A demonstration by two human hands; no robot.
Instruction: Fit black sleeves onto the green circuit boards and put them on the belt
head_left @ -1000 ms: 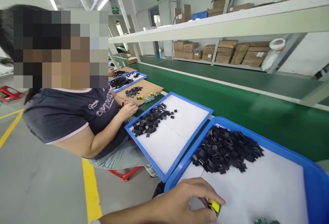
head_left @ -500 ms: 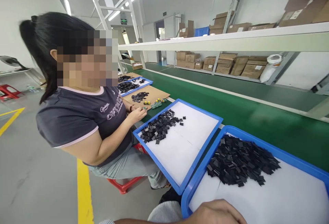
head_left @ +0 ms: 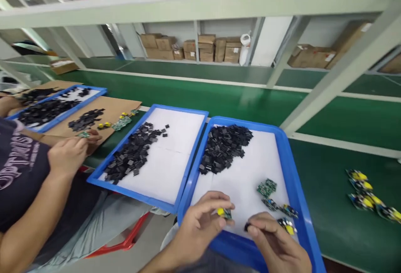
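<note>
My left hand (head_left: 200, 223) pinches a small green circuit board with a yellow part (head_left: 224, 212) over the near edge of a blue tray (head_left: 296, 181). My right hand (head_left: 275, 241) is closed beside it, pinching a small black piece (head_left: 247, 226). On the tray's white liner lie a heap of small black parts (head_left: 224, 147) and several green circuit boards (head_left: 272, 200).
A second blue tray (head_left: 125, 189) with black parts sits to the left. A co-worker's hand (head_left: 67, 154) works at a cardboard sheet (head_left: 109, 108) further left. Finished boards (head_left: 369, 195) lie on the green belt (head_left: 250, 97) at right. A shelf post (head_left: 338, 68) slants overhead.
The camera swung right and down, away from the co-worker. Both my hands now show over the near tray, which was only partly in view before.
</note>
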